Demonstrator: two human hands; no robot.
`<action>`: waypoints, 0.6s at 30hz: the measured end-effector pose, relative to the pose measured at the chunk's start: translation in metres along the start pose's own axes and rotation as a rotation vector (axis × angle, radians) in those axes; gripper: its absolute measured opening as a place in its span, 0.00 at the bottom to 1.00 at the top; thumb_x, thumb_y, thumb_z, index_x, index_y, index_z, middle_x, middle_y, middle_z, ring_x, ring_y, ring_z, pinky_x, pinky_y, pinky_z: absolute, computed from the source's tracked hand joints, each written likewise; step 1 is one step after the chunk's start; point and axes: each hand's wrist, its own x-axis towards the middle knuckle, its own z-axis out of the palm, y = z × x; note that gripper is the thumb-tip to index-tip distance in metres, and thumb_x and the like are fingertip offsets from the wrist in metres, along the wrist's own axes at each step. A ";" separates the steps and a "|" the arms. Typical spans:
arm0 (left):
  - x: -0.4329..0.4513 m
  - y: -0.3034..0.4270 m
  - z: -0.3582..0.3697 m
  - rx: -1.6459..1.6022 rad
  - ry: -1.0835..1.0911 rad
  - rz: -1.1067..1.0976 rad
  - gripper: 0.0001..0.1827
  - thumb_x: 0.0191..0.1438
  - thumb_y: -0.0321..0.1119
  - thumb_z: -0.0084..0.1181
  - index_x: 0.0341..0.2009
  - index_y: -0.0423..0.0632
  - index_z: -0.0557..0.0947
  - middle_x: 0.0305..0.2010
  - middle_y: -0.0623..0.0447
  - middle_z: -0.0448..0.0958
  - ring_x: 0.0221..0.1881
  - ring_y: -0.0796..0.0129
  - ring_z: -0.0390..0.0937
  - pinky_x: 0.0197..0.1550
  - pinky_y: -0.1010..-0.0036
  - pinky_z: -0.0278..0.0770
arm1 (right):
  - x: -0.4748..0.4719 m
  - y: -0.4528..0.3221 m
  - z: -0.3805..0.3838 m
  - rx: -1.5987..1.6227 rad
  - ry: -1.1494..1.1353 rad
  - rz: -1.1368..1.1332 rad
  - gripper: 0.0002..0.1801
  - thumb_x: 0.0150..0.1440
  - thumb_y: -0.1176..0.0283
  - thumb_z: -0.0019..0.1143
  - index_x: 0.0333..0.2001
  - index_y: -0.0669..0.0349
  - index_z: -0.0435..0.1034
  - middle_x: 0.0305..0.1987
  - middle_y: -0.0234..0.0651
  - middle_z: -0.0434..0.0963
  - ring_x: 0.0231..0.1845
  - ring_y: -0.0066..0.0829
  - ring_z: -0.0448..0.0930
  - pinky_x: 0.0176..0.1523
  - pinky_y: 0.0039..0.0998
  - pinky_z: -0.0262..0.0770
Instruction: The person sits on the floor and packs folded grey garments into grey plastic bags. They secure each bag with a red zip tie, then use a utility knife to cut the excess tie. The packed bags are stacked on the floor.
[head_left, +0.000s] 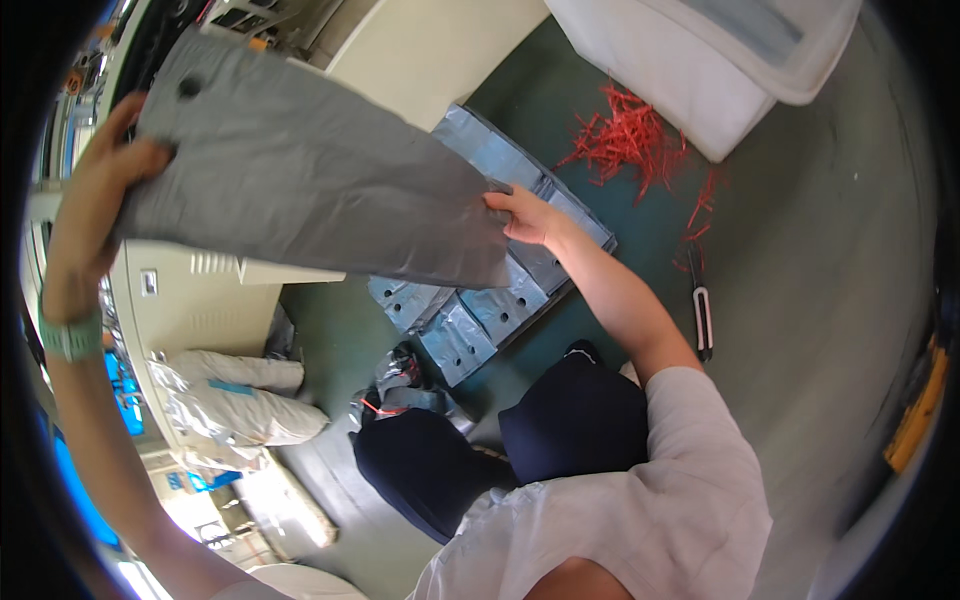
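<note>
A grey plastic bag (322, 165) with a dark hole near one end is stretched between both hands. My left hand (112, 180) grips its holed end at the upper left, fingers behind and thumb in front. At the opposite end, my right hand (525, 214) pinches the edge between thumb and fingers. Beneath the bag, on the green floor, lie several stacks of folded silvery-grey plastic bags (487, 307) with punched holes, set side by side. The raised bag hides part of these stacks.
Red plastic strips (634, 142) lie heaped beside a white plastic bin (675, 67). A cutter-like tool with a pale handle (703, 322) rests on the floor at right. Cream metal cabinets (195, 300), white wrapped rolls (247, 397) and crumpled plastic (405, 382) are at left.
</note>
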 end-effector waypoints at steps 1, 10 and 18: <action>-0.002 0.005 0.006 0.021 0.053 0.012 0.27 0.42 0.34 0.53 0.50 0.42 0.70 0.34 0.55 0.71 0.35 0.76 0.70 0.38 0.81 0.69 | 0.000 0.007 0.010 0.077 0.014 0.028 0.22 0.56 0.62 0.53 0.52 0.60 0.65 0.48 0.33 0.74 0.50 0.25 0.73 0.53 0.31 0.69; 0.027 -0.051 0.004 -0.209 -0.132 -0.016 0.15 0.47 0.33 0.49 0.41 0.43 0.72 0.28 0.57 0.71 0.24 0.78 0.71 0.29 0.84 0.74 | -0.015 0.039 0.049 0.291 0.164 0.152 0.33 0.59 0.46 0.38 0.59 0.58 0.58 0.59 0.41 0.66 0.57 0.34 0.70 0.58 0.37 0.66; 0.012 -0.098 -0.015 -0.211 -0.163 -0.091 0.19 0.47 0.33 0.51 0.45 0.42 0.71 0.33 0.57 0.72 0.32 0.78 0.72 0.36 0.84 0.71 | -0.019 0.028 0.073 0.169 0.329 0.246 0.27 0.58 0.55 0.47 0.55 0.61 0.61 0.54 0.42 0.69 0.51 0.35 0.73 0.55 0.38 0.70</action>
